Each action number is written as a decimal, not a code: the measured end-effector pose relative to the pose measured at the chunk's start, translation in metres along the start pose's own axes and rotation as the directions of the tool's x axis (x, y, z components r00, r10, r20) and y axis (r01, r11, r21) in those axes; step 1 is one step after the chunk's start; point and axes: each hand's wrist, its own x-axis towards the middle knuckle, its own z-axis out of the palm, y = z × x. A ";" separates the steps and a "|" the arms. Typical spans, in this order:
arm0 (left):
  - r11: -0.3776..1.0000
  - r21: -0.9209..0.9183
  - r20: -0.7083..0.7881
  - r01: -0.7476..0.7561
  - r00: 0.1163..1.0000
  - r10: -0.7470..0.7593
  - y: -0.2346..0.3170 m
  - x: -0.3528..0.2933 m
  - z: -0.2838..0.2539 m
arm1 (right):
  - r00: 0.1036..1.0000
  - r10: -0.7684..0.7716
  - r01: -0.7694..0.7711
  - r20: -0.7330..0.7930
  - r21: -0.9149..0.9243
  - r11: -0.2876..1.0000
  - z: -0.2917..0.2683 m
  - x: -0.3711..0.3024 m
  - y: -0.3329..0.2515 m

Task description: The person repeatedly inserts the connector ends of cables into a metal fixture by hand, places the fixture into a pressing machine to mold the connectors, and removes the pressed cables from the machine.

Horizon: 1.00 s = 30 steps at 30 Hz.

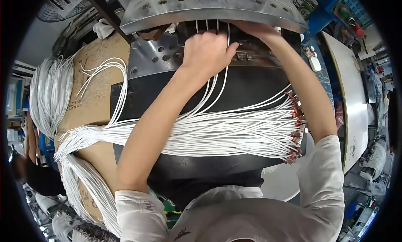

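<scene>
My left hand is palm down at the front of the machine, fingers curled together and thumb sticking out to the right; it seems to hold a few thin white round cables, which show beyond my knuckles and trail back below my wrist. My right hand reaches beneath the thick grey steel plate, its fingers hidden, so I cannot tell how far open they are or what they grip.

I judge that I am in the middle of setting cable ends into the tooling under that plate. The next move, as I see it, calls for lining the ends up evenly and minding my fingers beneath the steel.

The long bundle of white cables lies across the matte black worktop, under my left forearm, with small red-and-metal ends gathered at its right. Its left part bends down over brown printed cardboard; whether that is a box or a sheet, I cannot tell. Beside it hangs a thick loop of white cable. No container holds these cables; they lie loose.
</scene>
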 end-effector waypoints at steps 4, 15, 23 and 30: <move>0.977 0.168 -0.213 -0.135 0.962 0.169 0.007 -0.029 -0.027 | 0.933 0.337 -0.293 0.129 -0.274 0.916 -0.023 -0.028 -0.078; -0.225 -0.655 0.756 0.722 0.632 -0.172 0.041 -0.413 -0.047 | 0.441 0.135 -0.889 0.887 0.453 -0.069 -0.082 -0.395 -0.209; -0.226 -0.815 0.498 0.534 0.447 -0.743 0.032 -0.451 0.040 | 0.212 0.899 -0.511 0.383 0.828 -0.232 0.008 -0.467 -0.204; -0.297 -0.816 0.533 0.495 0.446 -0.719 0.035 -0.410 0.019 | 0.248 0.914 -0.411 0.320 0.889 -0.201 0.029 -0.489 -0.197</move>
